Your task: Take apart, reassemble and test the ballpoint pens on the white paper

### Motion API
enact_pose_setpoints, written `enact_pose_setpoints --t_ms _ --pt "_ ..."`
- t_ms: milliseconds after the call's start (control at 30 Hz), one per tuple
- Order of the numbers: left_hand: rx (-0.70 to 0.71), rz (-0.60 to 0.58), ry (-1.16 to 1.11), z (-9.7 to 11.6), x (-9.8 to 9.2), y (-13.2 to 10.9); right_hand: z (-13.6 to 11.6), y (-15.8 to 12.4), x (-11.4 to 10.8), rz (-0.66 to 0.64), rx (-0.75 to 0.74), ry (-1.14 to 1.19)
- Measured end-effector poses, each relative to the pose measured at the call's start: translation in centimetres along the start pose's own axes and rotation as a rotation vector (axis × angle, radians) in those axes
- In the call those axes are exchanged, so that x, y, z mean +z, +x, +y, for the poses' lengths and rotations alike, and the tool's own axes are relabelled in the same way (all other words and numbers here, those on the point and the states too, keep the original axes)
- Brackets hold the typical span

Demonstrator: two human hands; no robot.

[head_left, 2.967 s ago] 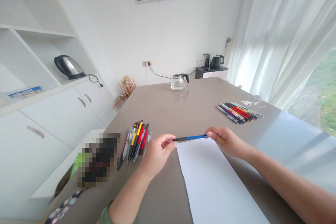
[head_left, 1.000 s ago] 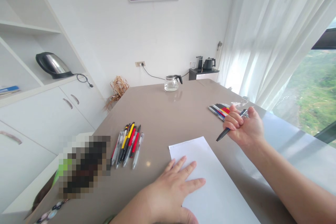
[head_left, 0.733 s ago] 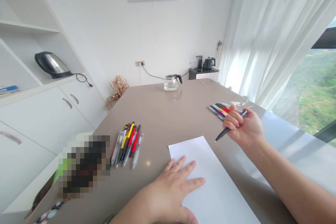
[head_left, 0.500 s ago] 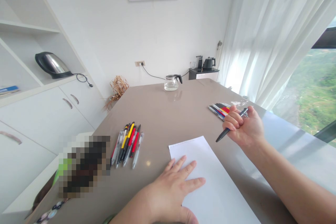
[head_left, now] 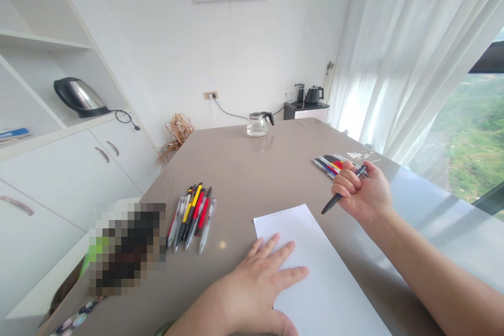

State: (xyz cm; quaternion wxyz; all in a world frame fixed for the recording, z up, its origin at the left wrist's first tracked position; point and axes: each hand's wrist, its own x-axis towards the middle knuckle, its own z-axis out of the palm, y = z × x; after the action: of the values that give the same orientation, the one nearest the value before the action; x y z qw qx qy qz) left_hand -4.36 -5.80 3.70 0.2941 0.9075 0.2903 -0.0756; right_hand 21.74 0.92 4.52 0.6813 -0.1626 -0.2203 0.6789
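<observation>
My left hand (head_left: 263, 278) lies flat with fingers spread on a white sheet of paper (head_left: 326, 283), over its left edge. Faint marks run along the paper's top edge. Raised to the right of the sheet, my right hand (head_left: 362, 189) is closed around a black pen (head_left: 334, 202). The pen's tip points down and left, and my thumb rests by its upper end. Beyond that hand lies a row of pens (head_left: 328, 164), partly hidden by my fingers. A pile of pens (head_left: 192, 215), clear, yellow, red and black, sits left of the paper.
A glass pot (head_left: 257, 125) with a black handle stands at the far end of the brown table (head_left: 236, 168). White scraps (head_left: 358, 155) lie near the right edge. A blurred dark patch (head_left: 129, 247) covers the left edge. A curtain (head_left: 394, 52) hangs at right.
My right hand has shifted slightly left, and its thumb has come in against the upper end of the black pen. My left hand has stayed in place on the paper.
</observation>
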Motion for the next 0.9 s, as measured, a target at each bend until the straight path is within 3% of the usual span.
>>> enact_pose_setpoints --t_ms 433,567,733,900 --pt "0.034 0.056 -0.035 -0.3 0.1 0.0 0.9 -0.3 1.1 0.024 -0.019 -0.056" --pt "0.069 0.123 -0.067 -0.8 0.5 0.1 2.4 -0.3 1.8 0.072 0.076 -0.149" --pt "-0.063 0.448 -0.212 -0.9 0.1 0.5 4.5 -0.9 1.6 0.059 0.275 -0.281" --pt "-0.228 0.773 -0.477 -1.7 -0.3 0.7 5.5 -1.4 1.4 -0.002 0.285 -0.377"
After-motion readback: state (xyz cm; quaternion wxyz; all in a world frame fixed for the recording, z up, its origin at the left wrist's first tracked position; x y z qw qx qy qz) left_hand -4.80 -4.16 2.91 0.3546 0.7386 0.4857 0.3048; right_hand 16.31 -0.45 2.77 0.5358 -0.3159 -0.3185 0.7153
